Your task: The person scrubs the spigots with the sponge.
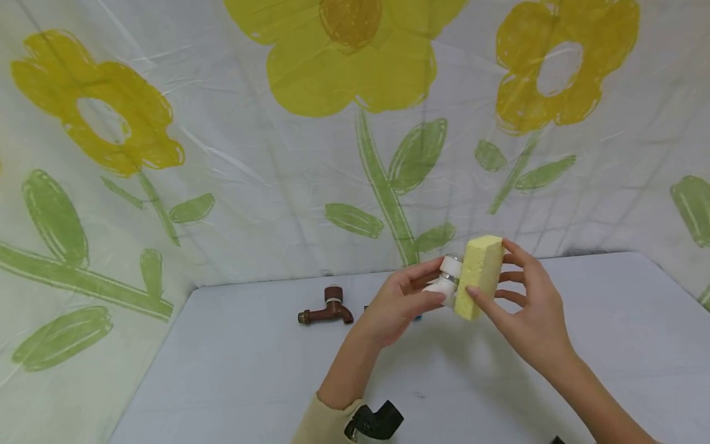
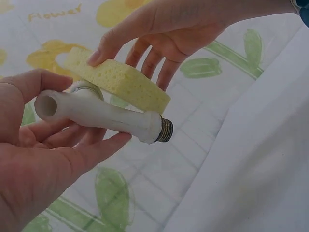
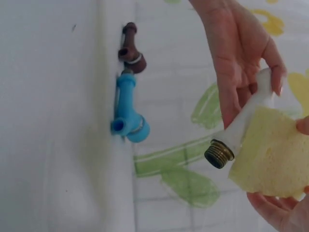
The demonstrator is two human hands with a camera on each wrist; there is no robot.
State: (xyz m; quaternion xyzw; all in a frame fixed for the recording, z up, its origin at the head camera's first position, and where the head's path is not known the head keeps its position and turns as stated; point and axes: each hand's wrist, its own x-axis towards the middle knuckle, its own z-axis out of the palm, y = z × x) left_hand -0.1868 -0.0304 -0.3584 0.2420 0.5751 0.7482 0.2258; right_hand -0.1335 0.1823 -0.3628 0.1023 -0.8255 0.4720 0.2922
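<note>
A white faucet [image 2: 106, 115] with a threaded brass end is held up above the table by my left hand [image 1: 391, 302], its fingers and thumb curled around the body. My right hand [image 1: 529, 305] grips a yellow sponge [image 1: 479, 277] between thumb and fingers. In the left wrist view the sponge lies against the side of the faucet, near its threaded end. The right wrist view shows the sponge covering part of the faucet, with only some fingers of the right hand at the edge.
A brown faucet [image 1: 327, 308] lies on the light table [image 1: 249, 370] to the left. Beside it is a blue faucet [image 3: 128, 106], mostly hidden behind my left hand in the head view. A flower-printed sheet [image 1: 249, 203] hangs behind the table.
</note>
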